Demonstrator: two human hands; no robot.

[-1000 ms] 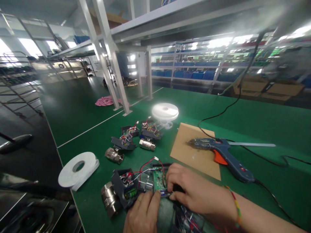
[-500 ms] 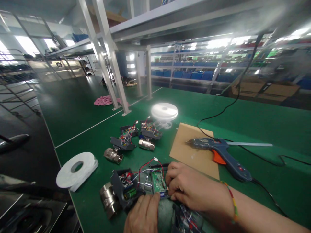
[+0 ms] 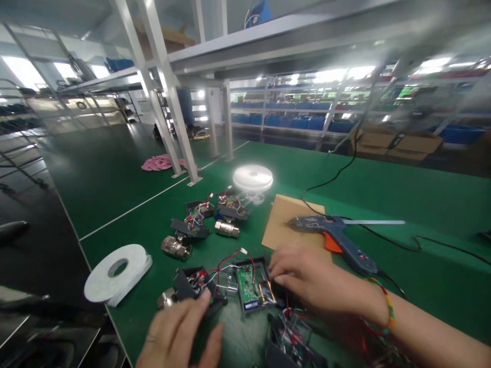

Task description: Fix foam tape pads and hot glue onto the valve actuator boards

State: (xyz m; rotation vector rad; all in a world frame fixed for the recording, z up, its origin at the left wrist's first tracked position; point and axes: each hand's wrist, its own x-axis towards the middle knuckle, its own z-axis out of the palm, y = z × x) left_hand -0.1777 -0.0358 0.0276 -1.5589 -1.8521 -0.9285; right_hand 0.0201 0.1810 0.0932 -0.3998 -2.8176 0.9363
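Observation:
My left hand (image 3: 178, 332) is open, its thumb and fingers apart. Its fingertips reach over a dark plastic housing with wires (image 3: 192, 281), which is joined to a metal ball valve (image 3: 167, 299) partly hidden by the hand. My right hand (image 3: 307, 276) is slightly blurred, its curled fingers at the right rim of an open plastic housing (image 3: 264, 263). Inside that housing sit a green circuit board (image 3: 246, 283) and a copper-coloured piece (image 3: 267, 291). Red and white wires lead to a small white connector (image 3: 243, 251). Another wired assembly (image 3: 293, 337) lies below my right hand.
Two more valve assemblies (image 3: 191, 227) (image 3: 232, 210) lie behind. A white tape roll (image 3: 97, 278) sits by the left table edge. Right, a glue gun (image 3: 339, 237) with a trailing cord rests partly on cardboard (image 3: 274, 225). A lit round lamp (image 3: 253, 177) and metal posts (image 3: 169, 87) stand farther back.
My left hand has moved left, off the circuit-board housing, and its fingers have spread. My right hand has shifted right, uncovering the copper-coloured piece. The view has shifted slightly to the right.

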